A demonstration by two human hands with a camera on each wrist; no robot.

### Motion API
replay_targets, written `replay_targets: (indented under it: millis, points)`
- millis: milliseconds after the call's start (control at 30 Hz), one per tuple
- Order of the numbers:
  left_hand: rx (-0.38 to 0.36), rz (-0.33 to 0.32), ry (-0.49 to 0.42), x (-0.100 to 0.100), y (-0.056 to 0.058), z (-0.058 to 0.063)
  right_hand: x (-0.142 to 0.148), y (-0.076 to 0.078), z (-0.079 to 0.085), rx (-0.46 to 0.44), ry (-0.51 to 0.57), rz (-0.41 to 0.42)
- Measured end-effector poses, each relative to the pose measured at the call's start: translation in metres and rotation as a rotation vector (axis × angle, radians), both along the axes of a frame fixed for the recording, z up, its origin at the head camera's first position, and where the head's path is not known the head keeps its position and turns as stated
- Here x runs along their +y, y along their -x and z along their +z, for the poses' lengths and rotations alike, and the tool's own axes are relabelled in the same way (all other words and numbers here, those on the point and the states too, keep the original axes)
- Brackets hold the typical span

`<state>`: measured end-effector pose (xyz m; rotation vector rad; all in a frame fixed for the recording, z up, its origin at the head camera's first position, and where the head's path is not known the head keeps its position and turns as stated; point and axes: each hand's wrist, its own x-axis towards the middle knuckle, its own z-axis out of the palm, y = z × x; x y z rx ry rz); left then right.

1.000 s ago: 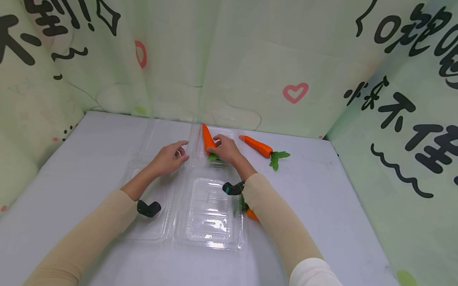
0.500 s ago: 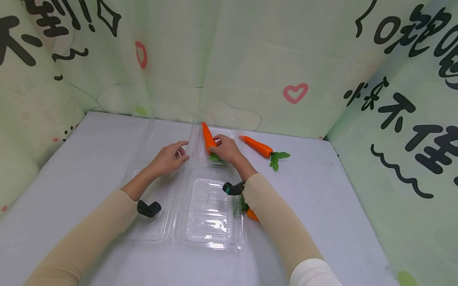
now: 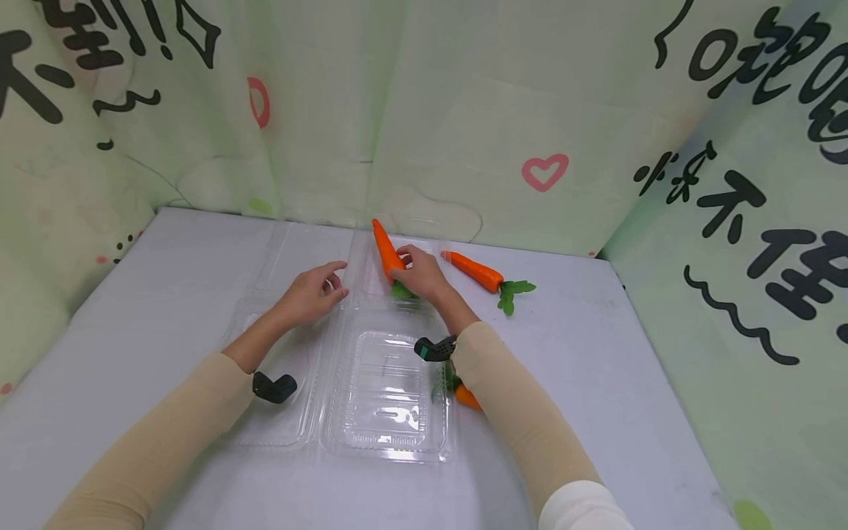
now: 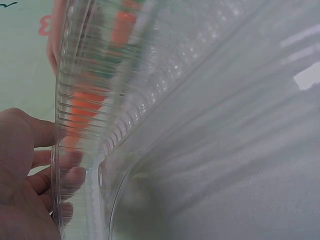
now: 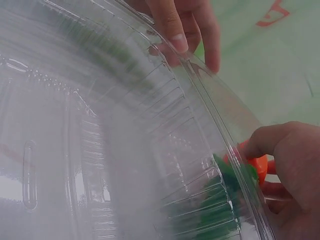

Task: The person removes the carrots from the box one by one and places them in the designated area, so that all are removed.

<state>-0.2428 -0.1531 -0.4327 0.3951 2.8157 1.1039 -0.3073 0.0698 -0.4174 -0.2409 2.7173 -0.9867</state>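
Note:
My right hand (image 3: 424, 276) pinches an orange carrot (image 3: 386, 250) near its leafy top, over the rear clear plastic box (image 3: 430, 243). Its narrow tip points away and upward; the green leaves (image 3: 403, 291) lie under my hand. In the right wrist view, the carrot (image 5: 259, 164) shows between thumb and fingers, its greens (image 5: 215, 210) seen through plastic. To the left, my left hand (image 3: 314, 294) stays beside the boxes with loosely bent fingers and no carrot in them. The left wrist view has those fingers partly behind clear plastic; contact cannot be told.
A second carrot (image 3: 473, 271) with leaves lies right of the rear box. Another carrot (image 3: 467, 397) is partly hidden under my right forearm. Nearest me is an open clear box (image 3: 391, 390), its lid (image 3: 278, 419) spread left. A printed curtain (image 3: 450, 110) stands behind the table.
The carrot in my right hand has tilted, its tip moving up and slightly away, and its leaves have shifted slightly right. My left hand has hardly moved.

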Motion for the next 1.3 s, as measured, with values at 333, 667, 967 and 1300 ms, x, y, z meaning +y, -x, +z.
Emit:
replay_targets:
  millis: [333,667,967,1300]
  points:
    - [0.001,-0.005,-0.005,0.000,0.000,0.001,0.004,-0.003,0.002,0.003,0.024,-0.022]
    - [0.015,-0.011,-0.007,0.001,-0.002,0.002,0.007,-0.009,0.007,0.036,0.058,-0.038]
    - [0.020,-0.014,-0.006,0.001,-0.001,0.002,0.013,-0.012,0.010,0.040,0.082,-0.058]
    - [-0.007,-0.007,-0.001,0.001,-0.003,0.004,0.018,-0.016,0.013,0.043,0.111,-0.083]
